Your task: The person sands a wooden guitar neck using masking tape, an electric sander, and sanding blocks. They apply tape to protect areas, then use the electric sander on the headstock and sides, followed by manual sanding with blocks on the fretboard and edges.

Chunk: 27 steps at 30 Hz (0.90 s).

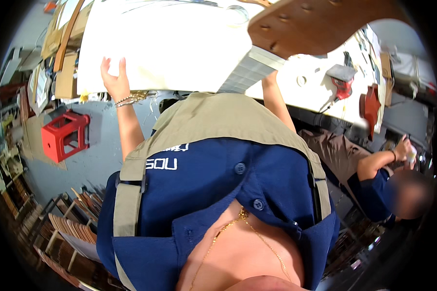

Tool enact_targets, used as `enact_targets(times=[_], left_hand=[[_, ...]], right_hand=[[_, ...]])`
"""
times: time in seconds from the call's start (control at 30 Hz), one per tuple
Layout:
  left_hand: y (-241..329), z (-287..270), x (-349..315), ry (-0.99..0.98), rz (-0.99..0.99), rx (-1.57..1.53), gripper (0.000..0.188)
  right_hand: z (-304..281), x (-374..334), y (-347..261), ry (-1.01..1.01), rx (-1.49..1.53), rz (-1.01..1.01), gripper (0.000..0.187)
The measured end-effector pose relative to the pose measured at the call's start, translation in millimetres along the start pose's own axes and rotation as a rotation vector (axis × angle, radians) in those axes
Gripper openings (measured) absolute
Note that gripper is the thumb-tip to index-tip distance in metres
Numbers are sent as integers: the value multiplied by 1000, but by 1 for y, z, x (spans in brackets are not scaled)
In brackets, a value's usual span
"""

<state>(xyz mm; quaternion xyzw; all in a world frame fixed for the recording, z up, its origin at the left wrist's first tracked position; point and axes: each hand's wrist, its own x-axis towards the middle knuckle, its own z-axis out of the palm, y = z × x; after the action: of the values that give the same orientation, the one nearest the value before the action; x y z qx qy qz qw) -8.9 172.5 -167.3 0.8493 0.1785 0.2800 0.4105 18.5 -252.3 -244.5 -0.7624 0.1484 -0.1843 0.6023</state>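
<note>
My left hand [115, 80] is raised at the near left edge of the white worktable, palm up with thumb and fingers apart, holding nothing. A metal bracelet circles that wrist. In front of me rises a guitar neck [251, 68], its pale, fretted fingerboard slanting up to a large brown wooden headstock [320, 26] with a row of peg holes. My right hand [271, 78] reaches in behind the neck just below the headstock. Only the wrist side of it shows; its fingers are hidden there. The neck's lower end disappears behind my apron [223, 119].
On the worktable [170, 53], a red and grey power sander [342, 85] with a cord lies at right, near a tape roll [301, 80]. A red stool [65, 136] stands on the floor at left. Another person [369, 165] works close by on the right.
</note>
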Motion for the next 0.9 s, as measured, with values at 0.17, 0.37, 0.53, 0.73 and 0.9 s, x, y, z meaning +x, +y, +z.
enact_targets(times=[0.17,0.37,0.53,0.73,0.9], left_hand=[[177,38,-26,-825,35,-955,48],[247,36,-56,-1041,80,-1209,25],[250,51,-56,-855,420,-979,25],[235,44,-49,-1040,386,-1136,36],[239,47,-44,-1096,293,-1044,28]], right_hand=[[-11,6,-78,192,-199,-379,24],[-38,-37,-208,-254,322,-231,77],[-40,-69,-247,-195,44,-414,65],[-17,-74,-258,-152,41,-369,36],[-17,-71,-237,-177,-41,-441,51]])
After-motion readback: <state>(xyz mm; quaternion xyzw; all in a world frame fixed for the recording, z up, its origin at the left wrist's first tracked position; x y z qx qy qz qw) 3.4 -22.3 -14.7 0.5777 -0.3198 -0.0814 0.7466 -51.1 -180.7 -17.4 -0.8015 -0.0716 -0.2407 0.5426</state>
